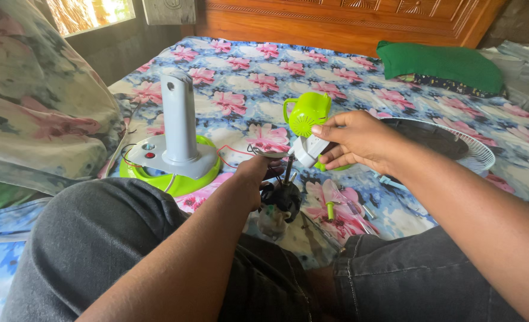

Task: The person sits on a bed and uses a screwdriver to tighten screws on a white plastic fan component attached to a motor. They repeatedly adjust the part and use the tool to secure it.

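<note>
- On the bed (pixel 240 77), which has a sheet with pink flowers, a person sits with both knees up in dark jeans.
- Right hand (pixel 354 140) holds a small white part (pixel 308 149); its fingers (pixel 330 128) are closed around it.
- Just behind that hand sits a green fan piece (pixel 307 113), round with tiny slots.
- Left hand (pixel 257 170) is turned away, low and near the white part. I cannot tell if its fingers are closed or apart.
- Under both hands is a black motor (pixel 285 197) with a thin rod sticking up, down between the knees.
- To the left stands a fan base (pixel 172 167), green at the bottom and grey on top, with a grey post (pixel 179 116) standing straight up.
- Thin red and black wires (pixel 231 152) run from the base toward the hands.
- A round fan grille (pixel 467 149) lies flat on the right, partly hidden by the right arm.
- A small green peg (pixel 330 210) lies on the sheet near the motor.
- A green pillow (pixel 440 62) rests by the wooden headboard (pixel 336 21).
</note>
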